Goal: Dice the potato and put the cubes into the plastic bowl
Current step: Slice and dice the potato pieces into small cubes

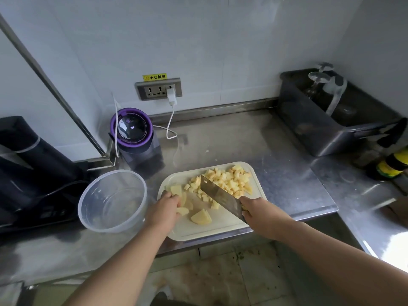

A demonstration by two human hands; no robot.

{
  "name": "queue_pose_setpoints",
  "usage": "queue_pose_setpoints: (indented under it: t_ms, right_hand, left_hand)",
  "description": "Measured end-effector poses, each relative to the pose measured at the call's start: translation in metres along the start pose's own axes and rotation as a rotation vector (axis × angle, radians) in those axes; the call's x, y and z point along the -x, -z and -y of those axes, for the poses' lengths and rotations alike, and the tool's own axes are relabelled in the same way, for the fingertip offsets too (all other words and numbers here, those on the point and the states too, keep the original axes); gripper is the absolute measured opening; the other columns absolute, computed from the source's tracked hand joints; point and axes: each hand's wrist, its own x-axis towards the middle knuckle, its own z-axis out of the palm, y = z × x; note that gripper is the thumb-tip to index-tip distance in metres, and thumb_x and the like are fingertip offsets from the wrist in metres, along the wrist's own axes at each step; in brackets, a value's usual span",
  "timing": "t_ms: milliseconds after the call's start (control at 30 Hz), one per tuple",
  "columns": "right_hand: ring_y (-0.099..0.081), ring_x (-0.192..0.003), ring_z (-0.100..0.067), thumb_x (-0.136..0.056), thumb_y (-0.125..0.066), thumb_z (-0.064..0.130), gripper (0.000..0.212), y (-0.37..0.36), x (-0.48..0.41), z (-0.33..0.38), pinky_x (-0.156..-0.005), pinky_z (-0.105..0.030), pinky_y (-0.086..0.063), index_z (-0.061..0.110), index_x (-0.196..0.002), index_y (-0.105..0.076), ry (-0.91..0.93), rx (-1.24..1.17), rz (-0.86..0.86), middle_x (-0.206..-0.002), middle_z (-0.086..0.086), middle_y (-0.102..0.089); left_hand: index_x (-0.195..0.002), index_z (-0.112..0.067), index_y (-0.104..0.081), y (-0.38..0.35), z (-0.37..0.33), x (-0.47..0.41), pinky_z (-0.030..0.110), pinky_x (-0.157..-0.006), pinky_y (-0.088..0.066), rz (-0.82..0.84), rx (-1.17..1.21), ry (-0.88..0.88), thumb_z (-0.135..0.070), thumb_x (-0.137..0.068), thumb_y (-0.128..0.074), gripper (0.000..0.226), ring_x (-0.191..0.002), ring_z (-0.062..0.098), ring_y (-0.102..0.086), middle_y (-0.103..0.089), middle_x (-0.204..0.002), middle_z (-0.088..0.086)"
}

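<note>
A white cutting board [220, 228] lies at the counter's front edge. A heap of potato cubes [229, 180] covers its far right part. My right hand [257, 210] grips the handle of a cleaver [220, 196], whose blade slants across the board beside the cubes. My left hand [165, 208] holds potato slices [183, 207] at the board's left side, fingers curled over them. A larger uncut potato chunk [201, 217] lies near the front. The clear plastic bowl [112, 202] stands left of the board, with nothing visible in it.
A purple-lidded appliance [135, 133] with a white cable stands behind the bowl. A black appliance [26, 168] fills the left. A steel tub [331, 120] with glasses sits at the back right, and bottles [390, 164] stand at the right edge.
</note>
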Motion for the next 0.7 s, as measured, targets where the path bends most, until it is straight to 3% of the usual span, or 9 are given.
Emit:
queue_pose_setpoints:
  t_ms: [167,300,467,700]
  right_hand:
    - [-0.057,-0.072,-0.013,-0.104,-0.036,0.024,0.029,0.002,0.006,0.001,-0.051,-0.019,-0.040,0.018,-0.133,-0.038,-0.014,-0.018,-0.010,-0.098,-0.001,-0.054]
    - [-0.055,-0.069,-0.013,-0.104,-0.036,0.022,0.025,0.003,0.013,0.003,-0.051,-0.022,-0.040,0.019,-0.128,-0.040,-0.027,-0.049,-0.025,-0.095,-0.001,-0.055]
    - [-0.048,-0.064,-0.016,-0.101,-0.035,0.018,0.006,-0.001,0.019,0.002,-0.051,-0.026,-0.035,0.024,-0.102,-0.037,-0.029,-0.061,-0.036,-0.077,0.002,-0.046]
    - [-0.050,-0.067,-0.015,-0.102,-0.033,0.020,0.008,-0.007,0.021,0.003,-0.053,-0.026,-0.037,0.022,-0.106,-0.040,-0.027,-0.074,-0.008,-0.081,0.001,-0.049]
  left_hand:
    - [-0.100,-0.025,-0.059,0.013,-0.016,0.011,0.027,-0.073,-0.052,-0.135,0.048,-0.137,-0.029,-0.093,-0.057,0.008,-0.093,0.009,-0.055,-0.052,-0.110,-0.013]
    - [-0.115,-0.025,-0.060,0.005,-0.038,0.018,0.020,-0.077,-0.049,-0.135,-0.012,-0.289,-0.028,-0.096,-0.053,0.020,-0.100,0.009,-0.057,-0.050,-0.125,-0.015]
    - [-0.118,-0.030,-0.056,-0.011,-0.034,0.023,0.021,-0.070,-0.046,-0.029,0.070,-0.229,-0.042,-0.090,-0.060,0.031,-0.098,0.006,-0.055,-0.043,-0.129,-0.020]
    - [-0.125,-0.026,-0.049,-0.017,-0.040,0.019,0.028,-0.091,-0.051,-0.044,0.226,-0.108,-0.033,-0.086,-0.069,0.044,-0.115,0.011,-0.055,-0.052,-0.130,-0.009]
